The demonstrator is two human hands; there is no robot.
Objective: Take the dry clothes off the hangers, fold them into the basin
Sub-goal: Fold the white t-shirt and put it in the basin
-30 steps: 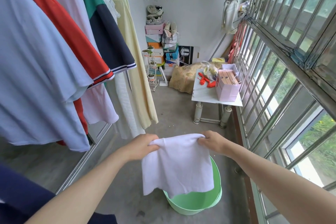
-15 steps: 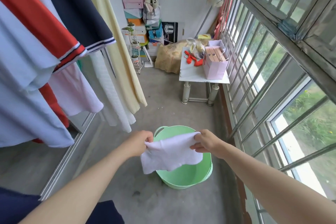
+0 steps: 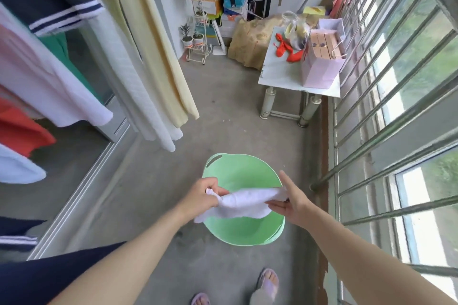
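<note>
Since the earlier frames the cloth (image 3: pixel 244 202) has been gathered from a hanging sheet into a narrow folded band and brought lower, straight over the basin (image 3: pixel 240 173). The view has also been tipped down, so that sandalled feet (image 3: pixel 269 280) are now seen on the floor (image 3: pixel 223 111).

The band's left end is gripped by the left hand (image 3: pixel 203 195), fingers curled round it. The right hand (image 3: pixel 292 202) has been opened: its fingers are held straight under the band, its thumb is raised, and the cloth's right end is lodged in the fork between them. Supported there, not pinched.

Judged: folding of this piece is nearly done. One more fold or a plain drop into the basin is probably left. The cloth is held above the basin; contact with the rim cannot be told.

Containers:
- Basin: green, stood on the floor in front of the feet. Only bare green wall is shown where the inside is not hidden by the cloth, so no folded clothes are seen in it. This is likely the first piece.
- Pink bag (image 3: pixel 319 72): stood on the worktop (image 3: pixel 277 74) by the window bars, filled with upright brown packets.

Several clothes (image 3: pixel 148 57) are left hanging at the left, well apart from the basin, so most of the task is judged undone.
</note>
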